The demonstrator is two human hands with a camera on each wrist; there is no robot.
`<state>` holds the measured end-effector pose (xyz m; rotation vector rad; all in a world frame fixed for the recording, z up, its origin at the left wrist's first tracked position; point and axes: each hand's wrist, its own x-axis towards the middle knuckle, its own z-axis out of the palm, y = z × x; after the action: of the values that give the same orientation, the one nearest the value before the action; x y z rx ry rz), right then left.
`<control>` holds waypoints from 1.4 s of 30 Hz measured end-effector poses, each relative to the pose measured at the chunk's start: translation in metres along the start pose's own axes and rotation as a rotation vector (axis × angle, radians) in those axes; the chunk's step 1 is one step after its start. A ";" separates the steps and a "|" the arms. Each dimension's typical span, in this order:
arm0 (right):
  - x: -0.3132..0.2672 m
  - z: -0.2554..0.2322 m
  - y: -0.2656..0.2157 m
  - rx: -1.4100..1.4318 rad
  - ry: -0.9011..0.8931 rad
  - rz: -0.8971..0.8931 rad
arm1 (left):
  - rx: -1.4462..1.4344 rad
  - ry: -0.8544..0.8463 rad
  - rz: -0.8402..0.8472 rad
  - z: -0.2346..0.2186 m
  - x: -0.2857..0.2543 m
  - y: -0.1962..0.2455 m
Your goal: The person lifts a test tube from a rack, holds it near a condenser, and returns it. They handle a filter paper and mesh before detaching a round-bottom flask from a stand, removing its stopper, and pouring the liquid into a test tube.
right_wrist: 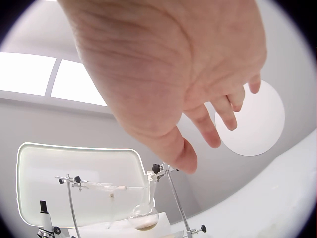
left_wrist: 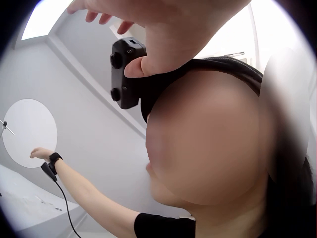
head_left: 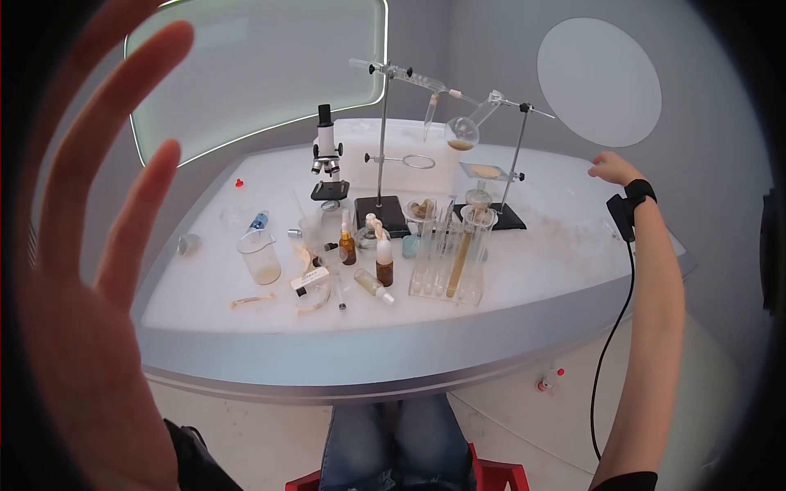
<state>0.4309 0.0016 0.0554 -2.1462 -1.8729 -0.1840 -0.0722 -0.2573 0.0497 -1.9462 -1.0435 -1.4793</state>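
In the head view the left hand filled the left side, fingers spread and empty; its wrist view showed it beside the black head camera, upper left of centre. The right hand, upper right, had relaxed fingers gripping nothing, well right of the flask, upper centre

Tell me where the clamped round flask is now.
In the head view, the round flask hangs right of centre, clamped to the right-hand stand, between the microscope on its left and the right hand on its right.
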 end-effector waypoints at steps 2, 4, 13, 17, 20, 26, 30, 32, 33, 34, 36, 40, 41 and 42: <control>0.004 0.007 -0.003 -0.014 -0.001 -0.026 | 0.010 -0.014 0.000 -0.006 -0.006 -0.001; 0.002 0.012 -0.010 -0.031 -0.006 -0.051 | 0.019 -0.031 -0.004 -0.009 -0.013 0.000; 0.002 0.030 -0.015 -0.029 -0.054 -0.102 | 0.036 -0.072 -0.035 -0.014 -0.037 -0.003; 0.008 0.037 -0.006 -0.026 -0.071 -0.087 | 0.052 -0.081 -0.027 -0.011 -0.038 -0.009; 0.018 0.047 -0.003 -0.046 -0.106 -0.067 | 0.067 -0.092 -0.032 -0.005 -0.040 -0.017; 0.032 0.075 -0.003 -0.031 -0.135 -0.059 | 0.048 -0.138 -0.031 0.018 -0.042 -0.035; 0.045 0.086 -0.004 -0.067 -0.169 -0.044 | 0.068 -0.160 -0.027 0.023 -0.041 -0.044; 0.044 0.085 -0.010 -0.066 -0.166 -0.038 | 0.074 -0.162 -0.020 0.026 -0.040 -0.048; 0.043 0.086 -0.012 -0.061 -0.169 -0.031 | 0.077 -0.166 -0.018 0.027 -0.040 -0.050; 0.043 0.087 -0.012 -0.064 -0.170 -0.031 | 0.079 -0.170 -0.016 0.028 -0.041 -0.051; 0.046 0.089 -0.013 -0.047 -0.178 -0.032 | 0.084 -0.171 -0.008 0.029 -0.042 -0.052; 0.052 0.094 -0.009 -0.017 -0.177 -0.040 | 0.101 -0.155 0.017 0.033 -0.040 -0.057; 0.052 0.094 -0.010 -0.060 -0.170 -0.087 | 0.114 -0.142 0.026 0.033 -0.039 -0.058; 0.048 0.091 -0.014 -0.049 -0.152 -0.064 | 0.127 -0.131 0.036 0.033 -0.038 -0.059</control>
<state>0.4161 0.0759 -0.0163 -2.1890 -2.0423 -0.0826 -0.1044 -0.2083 -0.0003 -1.9818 -1.1237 -1.2489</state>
